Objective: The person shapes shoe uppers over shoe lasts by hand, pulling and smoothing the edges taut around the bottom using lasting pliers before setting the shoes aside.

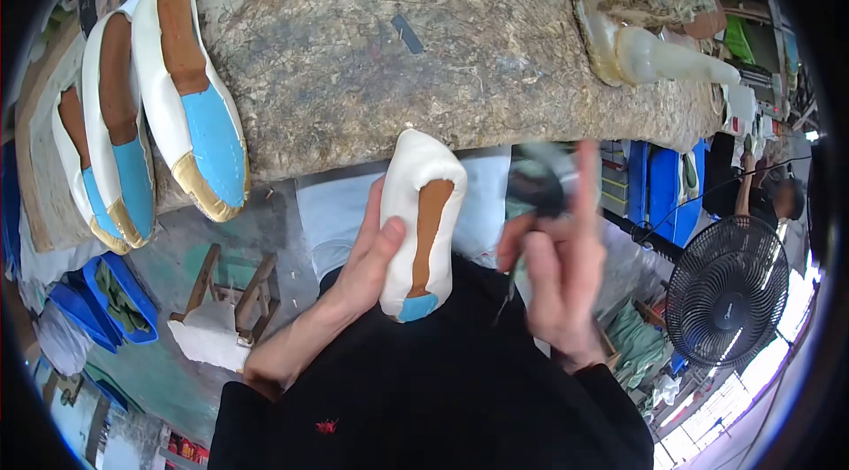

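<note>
My left hand (366, 268) grips a white shoe (400, 244) by its side, holding it in front of my chest with the bottom towards me. A brown strip runs down the bottom of this shoe, with a blue patch at the lower end. To the right of it, my right hand (566, 280) is smeared by motion, index finger stretched upward. A dark tool (538, 187) shows at its fingers, with a thin pointed part lower down; its kind is too blurred to make out. Hand and tool are apart from the shoe.
Several similar shoes (208, 147) with gold toes lie bottom up at the left of the worn workbench (336, 54). A dark strip (407, 34) lies on the bench. A yellowed, glue-crusted container (654, 54) stands at the right end. A black fan (727, 302) is at right, near another person.
</note>
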### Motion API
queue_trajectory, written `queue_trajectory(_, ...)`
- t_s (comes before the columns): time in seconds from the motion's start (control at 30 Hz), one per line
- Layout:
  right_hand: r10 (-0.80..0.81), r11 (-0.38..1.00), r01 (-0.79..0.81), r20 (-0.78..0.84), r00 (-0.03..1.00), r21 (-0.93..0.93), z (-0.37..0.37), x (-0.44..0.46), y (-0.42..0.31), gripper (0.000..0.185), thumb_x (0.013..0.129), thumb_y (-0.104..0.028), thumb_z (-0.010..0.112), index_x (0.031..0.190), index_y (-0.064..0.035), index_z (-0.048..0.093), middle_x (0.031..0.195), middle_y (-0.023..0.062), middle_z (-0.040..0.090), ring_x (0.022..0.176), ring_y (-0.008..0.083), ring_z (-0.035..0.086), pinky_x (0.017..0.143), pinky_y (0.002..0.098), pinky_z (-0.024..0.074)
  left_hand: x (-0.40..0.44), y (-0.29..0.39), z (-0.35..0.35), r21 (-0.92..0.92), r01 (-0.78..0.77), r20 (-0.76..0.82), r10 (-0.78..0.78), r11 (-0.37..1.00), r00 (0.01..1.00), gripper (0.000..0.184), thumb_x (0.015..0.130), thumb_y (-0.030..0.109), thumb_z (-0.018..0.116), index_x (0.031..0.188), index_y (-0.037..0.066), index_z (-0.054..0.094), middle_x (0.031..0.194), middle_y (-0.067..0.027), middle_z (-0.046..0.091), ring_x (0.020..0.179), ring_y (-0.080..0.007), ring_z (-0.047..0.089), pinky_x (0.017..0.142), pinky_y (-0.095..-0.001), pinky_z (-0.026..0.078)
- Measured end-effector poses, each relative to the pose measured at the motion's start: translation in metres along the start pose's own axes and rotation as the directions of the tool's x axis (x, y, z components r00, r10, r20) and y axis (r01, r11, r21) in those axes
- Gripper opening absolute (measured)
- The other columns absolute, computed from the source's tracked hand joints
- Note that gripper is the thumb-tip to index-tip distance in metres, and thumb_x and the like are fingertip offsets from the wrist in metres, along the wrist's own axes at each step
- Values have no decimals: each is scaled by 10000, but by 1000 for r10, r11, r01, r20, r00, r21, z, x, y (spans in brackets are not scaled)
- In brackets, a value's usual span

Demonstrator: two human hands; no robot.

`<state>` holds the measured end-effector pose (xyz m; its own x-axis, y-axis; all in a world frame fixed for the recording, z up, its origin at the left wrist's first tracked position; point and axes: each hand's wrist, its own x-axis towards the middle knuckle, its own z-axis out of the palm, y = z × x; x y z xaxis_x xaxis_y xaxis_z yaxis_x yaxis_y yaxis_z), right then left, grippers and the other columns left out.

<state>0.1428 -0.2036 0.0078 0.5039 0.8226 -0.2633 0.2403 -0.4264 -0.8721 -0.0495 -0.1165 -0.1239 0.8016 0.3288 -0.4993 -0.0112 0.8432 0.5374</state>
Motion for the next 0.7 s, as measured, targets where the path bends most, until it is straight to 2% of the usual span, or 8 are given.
queue_trajectory(0.07, -59, 989, 61, -15, 998, 137, -11, -5, -9, 843, 1051, -66, 434, 1709, -9, -91, 1075, 208, 714, 762, 170, 626, 728, 293, 520, -2, -5, 3, 146, -56, -32, 62, 988, 998, 883, 1055, 649, 511, 1654, 68, 222, 1446, -171, 550, 1259, -268, 629, 1044, -425, 550)
queue_trajectory(0.17, -358, 895, 373, 107, 928, -244, -13, -13, -9, 810, 1085, -63, 462, 1701, -3, -61, 1147, 250, 713, 796, 190, 649, 750, 315, 534, -6, -3, 7, 179, -39, -38, 46, 983, 998, 967, 1034, 741, 509, 1673, 73, 225, 1459, -178, 565, 1259, -291, 664, 1045, -440, 574)
queue_trajectory(0.2, -574, 800, 536, -85, 814, -268, 7, -5, 4, 862, 789, 116, 699, 1602, 91, 415, 891, 198, 757, 752, 293, 776, 687, 311, 631, -6, 0, 15, 174, -74, -72, 88, 982, 994, 839, 1080, 599, 519, 1654, 62, 228, 1488, -168, 525, 1320, -261, 577, 1100, -420, 498)
queue_trajectory(0.27, -453, 676, 551, 314, 834, -489, 10, 17, 1, 705, 830, 68, 721, 1519, 42, 575, 870, 182, 737, 628, 265, 727, 604, 311, 616, -6, 2, 23, 115, -124, -107, 137, 986, 985, 717, 1126, 465, 533, 1628, 44, 240, 1508, -154, 490, 1369, -226, 492, 1155, -398, 417)
queue_trajectory(0.33, -371, 769, 457, 270, 888, -446, 10, 20, -2, 720, 825, 54, 750, 1519, 72, 558, 853, 191, 719, 601, 253, 708, 583, 318, 608, -6, 3, 24, 147, -131, -99, 147, 980, 984, 715, 1126, 466, 533, 1623, 41, 243, 1505, -155, 490, 1370, -229, 490, 1158, -399, 415)
queue_trajectory(0.43, -571, 820, 557, -249, 783, -130, 24, -2, 30, 782, 788, 63, 787, 1522, 110, 521, 877, 189, 720, 659, 293, 723, 584, 336, 604, -6, 5, 22, 172, -129, -112, 149, 977, 982, 714, 1125, 467, 535, 1618, 36, 248, 1503, -158, 486, 1375, -231, 487, 1161, -399, 411)
queue_trajectory(0.5, -297, 769, 432, 334, 894, -472, 13, 16, 3, 713, 946, 80, 650, 1608, 78, 386, 983, 183, 746, 764, 242, 721, 679, 349, 584, -6, 6, 24, 161, -111, -111, 130, 981, 985, 717, 1123, 467, 539, 1614, 32, 251, 1505, -161, 479, 1382, -231, 483, 1164, -400, 407)
queue_trajectory(0.7, -452, 702, 553, 320, 833, -448, 14, 16, 7, 667, 803, 83, 742, 1454, 92, 598, 885, 131, 724, 629, 248, 697, 535, 344, 547, -8, 6, 22, 158, -94, -106, 112, 983, 988, 706, 1121, 426, 555, 1615, 31, 242, 1511, -174, 469, 1401, -242, 466, 1175, -407, 400)
